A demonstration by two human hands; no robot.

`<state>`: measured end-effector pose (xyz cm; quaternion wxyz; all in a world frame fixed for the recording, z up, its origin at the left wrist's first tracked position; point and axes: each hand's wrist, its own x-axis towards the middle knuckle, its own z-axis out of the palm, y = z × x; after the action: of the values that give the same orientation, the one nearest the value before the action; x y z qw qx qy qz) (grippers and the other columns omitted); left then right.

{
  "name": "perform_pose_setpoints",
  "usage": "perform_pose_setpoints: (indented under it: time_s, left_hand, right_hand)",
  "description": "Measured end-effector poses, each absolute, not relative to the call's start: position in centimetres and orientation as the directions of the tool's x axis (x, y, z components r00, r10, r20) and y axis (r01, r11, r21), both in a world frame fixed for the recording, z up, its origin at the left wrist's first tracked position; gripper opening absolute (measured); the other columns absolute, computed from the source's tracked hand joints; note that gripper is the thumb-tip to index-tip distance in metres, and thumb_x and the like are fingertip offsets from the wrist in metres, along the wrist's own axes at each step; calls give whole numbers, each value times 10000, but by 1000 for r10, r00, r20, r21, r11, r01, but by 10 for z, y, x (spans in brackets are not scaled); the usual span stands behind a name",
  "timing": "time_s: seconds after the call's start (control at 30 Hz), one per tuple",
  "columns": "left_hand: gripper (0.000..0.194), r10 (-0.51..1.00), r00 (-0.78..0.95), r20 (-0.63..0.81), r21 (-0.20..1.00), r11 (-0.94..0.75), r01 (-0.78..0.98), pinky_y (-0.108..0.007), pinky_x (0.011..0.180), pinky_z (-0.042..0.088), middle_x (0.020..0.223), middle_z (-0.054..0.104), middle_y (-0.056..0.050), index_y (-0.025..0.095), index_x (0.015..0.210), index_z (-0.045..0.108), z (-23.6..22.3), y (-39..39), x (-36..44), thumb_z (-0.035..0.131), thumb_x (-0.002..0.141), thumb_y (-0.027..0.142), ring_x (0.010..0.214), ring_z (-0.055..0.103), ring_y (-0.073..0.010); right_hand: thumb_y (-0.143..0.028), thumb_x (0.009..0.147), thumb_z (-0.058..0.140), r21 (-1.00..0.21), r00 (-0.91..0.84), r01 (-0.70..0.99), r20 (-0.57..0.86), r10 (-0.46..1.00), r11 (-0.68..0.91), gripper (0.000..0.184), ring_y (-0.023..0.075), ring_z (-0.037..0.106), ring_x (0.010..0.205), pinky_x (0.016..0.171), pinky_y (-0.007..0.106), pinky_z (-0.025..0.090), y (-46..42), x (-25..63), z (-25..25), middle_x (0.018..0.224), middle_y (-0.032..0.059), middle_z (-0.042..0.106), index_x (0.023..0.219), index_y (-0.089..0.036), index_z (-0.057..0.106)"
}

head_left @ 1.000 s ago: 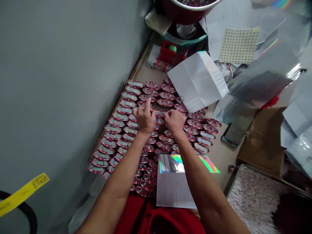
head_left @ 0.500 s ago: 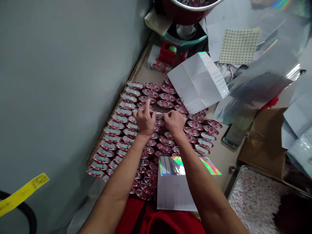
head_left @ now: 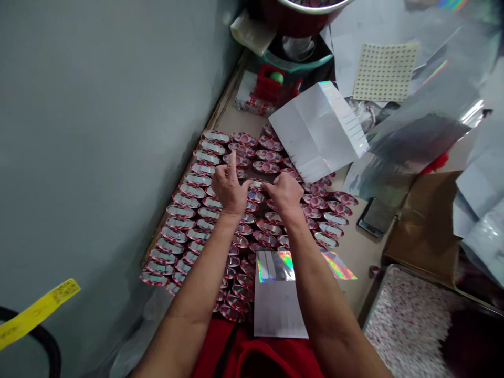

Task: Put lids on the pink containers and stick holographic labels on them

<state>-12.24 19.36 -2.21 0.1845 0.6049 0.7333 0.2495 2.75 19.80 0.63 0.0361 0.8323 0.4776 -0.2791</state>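
Observation:
Rows of small oval red-and-white patterned pieces (head_left: 176, 235) cover the table before me. Many carry a pale, shiny strip on top, while others show a round pink centre (head_left: 266, 167). My left hand (head_left: 229, 191) is over the rows with its index finger stretched forward and its thumb out to the right. Opposite it, my right hand (head_left: 286, 194) has its fingers curled in and its thumb pointing left. Both thumb tips rest at the ends of one oval piece with a pale strip (head_left: 258, 184). Neither hand visibly holds anything.
White sheets with rainbow-edged foil (head_left: 281, 310) lie near my right forearm and beyond the rows (head_left: 318, 131). Farther back are a red tape dispenser (head_left: 269, 84), a dark red pot (head_left: 301, 21) and a yellowish dotted sheet (head_left: 386, 72). Rightward are a small scale (head_left: 374, 218) and a tray (head_left: 409, 310).
My hands have drawn slightly apart, and the thumbs now stretch toward each other over the oval piece. My left hand has shifted a little left. The view has moved slightly.

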Motion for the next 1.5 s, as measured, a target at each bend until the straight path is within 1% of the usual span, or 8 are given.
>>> perform_pose_setpoints:
  time_s: [0.1,0.23,0.37,0.53,0.67,0.93,1.27,1.5]
  left_hand:
    - [879,979,-187,79,536,117,836,-509,1070,445,1274,590,-159,282,1563,504,-22,196,-124,896,786,406,1220,547,-381]
    - [756,945,-255,206,648,63,759,-508,1069,449,1214,617,-156,241,1445,586,-12,197,-132,895,785,443,1165,566,-346]
    - [397,889,-382,252,802,29,597,-377,927,505,966,637,-73,201,1151,717,9,194,-149,786,897,498,908,588,-224]
    - [289,904,-413,108,923,62,379,-274,805,515,880,685,-29,181,959,752,30,182,-171,759,911,465,798,616,-154]
    - [285,929,-369,-21,960,122,254,-263,790,531,861,719,-27,175,931,751,38,169,-181,769,888,456,784,645,-149]
    - [259,934,-332,-132,970,191,152,-269,788,539,849,720,-18,187,904,749,33,157,-195,796,847,436,787,653,-154]
    - [241,920,-373,-123,918,248,309,-301,768,529,804,715,-15,199,857,757,17,169,-197,776,850,440,743,636,-169]
    - [146,940,-330,89,671,188,717,-457,1039,471,984,663,-94,225,809,780,-24,220,-192,821,826,364,1032,607,-285]
  right_hand:
    - [-573,793,848,-203,445,785,-472,761,-585,416,301,721,1001,844,374,476,200,38,4,1022,121,787,972,-215,730]
    - [-548,814,847,-265,418,795,-414,809,-546,375,283,707,955,844,371,451,194,42,4,956,94,773,919,-223,691]
    - [-608,821,805,-635,286,651,-303,909,-416,452,245,686,900,809,348,481,187,30,12,940,55,749,1029,-222,692]
    - [-531,613,952,-958,12,225,-180,984,-178,918,290,639,1201,1002,434,543,193,5,17,1456,133,619,1412,-238,607]
    - [-455,554,988,-955,-218,-29,-281,935,-294,989,296,625,1240,1011,452,565,203,-7,10,1476,135,623,1442,-240,610]
    - [-466,607,959,-839,-279,-282,-392,877,-465,508,189,706,871,859,357,573,199,-22,4,978,46,795,1016,-209,801]
    - [-462,635,903,-872,-33,-264,-419,907,-412,385,153,624,676,684,308,510,193,-33,-6,767,5,731,877,-205,750]
    - [-333,758,712,-892,309,307,-236,922,-331,299,194,650,736,762,336,500,211,-36,-22,779,-28,687,1014,-254,578]
